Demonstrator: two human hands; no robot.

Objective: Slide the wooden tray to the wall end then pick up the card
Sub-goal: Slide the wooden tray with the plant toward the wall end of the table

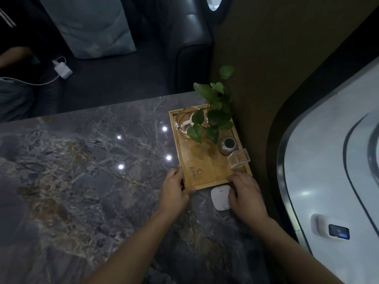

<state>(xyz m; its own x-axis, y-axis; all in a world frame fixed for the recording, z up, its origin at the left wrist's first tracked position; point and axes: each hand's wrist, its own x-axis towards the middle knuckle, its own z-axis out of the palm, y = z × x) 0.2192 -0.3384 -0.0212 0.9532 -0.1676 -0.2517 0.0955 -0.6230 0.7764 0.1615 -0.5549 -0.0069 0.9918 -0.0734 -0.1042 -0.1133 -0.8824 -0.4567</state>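
A wooden tray [207, 171] lies on the marble table, its right long side close against the dark wall. On it stand a leafy plant in a glass vase [213, 111], a glass ashtray [185, 124], a small grey metal jar [228, 145] and a clear plastic box [239, 158]. My left hand [174, 191] grips the tray's near left corner, thumb on the front edge. My right hand [245, 191] rests on the near right corner, fingers on the rim. A white rounded-square card [220, 197] lies flat on the table just in front of the tray, touching my right hand.
The grey marble table [82, 171] stretches wide to the left. The dark wall [256, 99] bounds the table's right side, with a curved window [328, 160] beyond. A dark sofa with a pale cushion [88, 27] and a white charger [62, 69] lie behind the table.
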